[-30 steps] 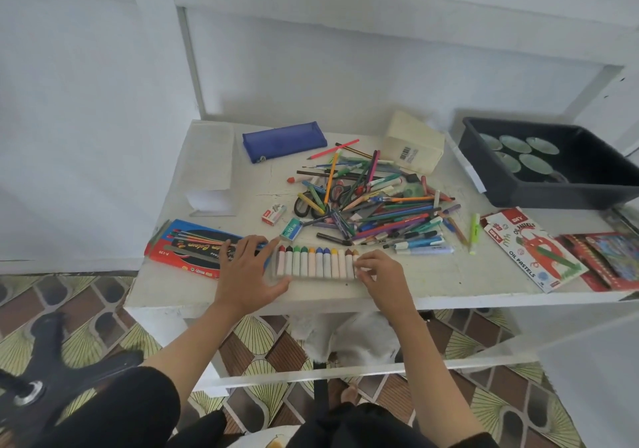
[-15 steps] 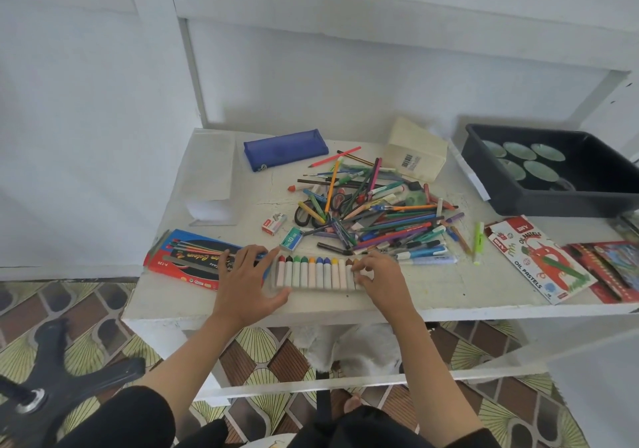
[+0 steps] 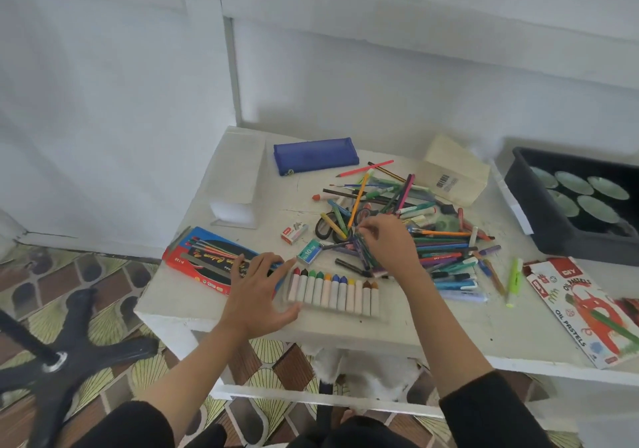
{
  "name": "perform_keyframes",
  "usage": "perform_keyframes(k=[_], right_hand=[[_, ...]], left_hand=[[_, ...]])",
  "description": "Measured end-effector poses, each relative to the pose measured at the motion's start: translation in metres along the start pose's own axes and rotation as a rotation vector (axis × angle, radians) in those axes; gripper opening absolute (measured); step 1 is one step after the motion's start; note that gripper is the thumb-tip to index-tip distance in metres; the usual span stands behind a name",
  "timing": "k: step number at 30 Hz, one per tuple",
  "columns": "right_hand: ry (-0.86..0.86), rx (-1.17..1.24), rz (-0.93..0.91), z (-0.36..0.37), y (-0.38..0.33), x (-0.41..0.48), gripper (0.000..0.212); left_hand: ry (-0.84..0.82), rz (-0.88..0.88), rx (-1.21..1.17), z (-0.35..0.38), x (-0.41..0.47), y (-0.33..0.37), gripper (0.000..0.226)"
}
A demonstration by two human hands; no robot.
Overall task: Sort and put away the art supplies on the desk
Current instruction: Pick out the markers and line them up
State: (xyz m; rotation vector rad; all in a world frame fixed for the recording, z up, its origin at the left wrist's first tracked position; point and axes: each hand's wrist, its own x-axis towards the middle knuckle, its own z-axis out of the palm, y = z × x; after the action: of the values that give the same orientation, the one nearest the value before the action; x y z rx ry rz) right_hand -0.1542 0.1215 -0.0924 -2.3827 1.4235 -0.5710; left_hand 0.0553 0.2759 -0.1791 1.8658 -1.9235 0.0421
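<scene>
1. On the patterned floor at far left stands a black chair base (image 3: 52, 354).
2. A white tabletop (image 3: 449, 319) fills the middle. On its near left corner lies a red and blue coloured pencil box (image 3: 207, 261), and behind it a white folded box (image 3: 238, 184).
3. The left hand (image 3: 259, 292) lies flat, fingers spread and straight. It rests partly on the pencil box and touches the left end of the pastel tray, gripping nothing.
4. A blue pencil case (image 3: 316, 153) lies at the back of the tabletop.
5. A small red and white box (image 3: 294, 233) and a teal box (image 3: 309, 252) sit near the centre.
6. The pastel tray (image 3: 333, 292) lies near the front edge, holding one row of oil pastels with their coloured tips pointing away.
7. The right hand (image 3: 390, 243) reaches past the tray. Its fingers are curled and pinch into the left edge of the pile of pens and pencils (image 3: 446, 247). Which piece they hold cannot be told.
8. A cream box (image 3: 453, 174) with a barcode sits behind the pile.
9. A green highlighter (image 3: 513, 276) lies right of the pile.
10. An oil pastels carton (image 3: 584, 309) lies flat at the near right.
11. A black tub (image 3: 529, 219) with pale green discs inside stands at far right.
</scene>
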Motion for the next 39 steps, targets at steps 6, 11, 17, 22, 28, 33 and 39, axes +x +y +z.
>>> perform_keyframes(k=[6, 11, 17, 22, 28, 33, 39], right_hand=[[-0.103, -0.074, -0.068, 0.010, -0.009, 0.069, 0.022], [-0.206, -0.218, -0.180, 0.025, -0.013, 0.123, 0.026], [-0.407, -0.469, -0.248, 0.051, -0.027, 0.155, 0.032], [-0.331, -0.583, -0.264, 0.067, -0.033, 0.161, 0.020], [-0.197, -0.389, -0.407, 0.065, -0.031, 0.157, 0.015], [-0.063, 0.015, -0.440, 0.056, -0.028, 0.142, 0.007], [-0.055, 0.319, -0.325, 0.035, -0.025, 0.116, 0.007]], left_hand=[[-0.013, -0.030, -0.034, 0.000, -0.001, 0.001, 0.074], [-0.038, -0.056, -0.038, 0.000, -0.002, 0.000, 0.074], [-0.069, -0.096, -0.039, -0.002, -0.002, 0.003, 0.074], [-0.081, -0.111, -0.044, -0.003, -0.002, 0.004, 0.074], [-0.059, -0.097, -0.042, -0.002, -0.003, 0.003, 0.073], [-0.035, -0.071, -0.042, -0.002, -0.002, 0.003, 0.072], [-0.005, -0.045, -0.038, -0.001, -0.002, 0.002, 0.072]])
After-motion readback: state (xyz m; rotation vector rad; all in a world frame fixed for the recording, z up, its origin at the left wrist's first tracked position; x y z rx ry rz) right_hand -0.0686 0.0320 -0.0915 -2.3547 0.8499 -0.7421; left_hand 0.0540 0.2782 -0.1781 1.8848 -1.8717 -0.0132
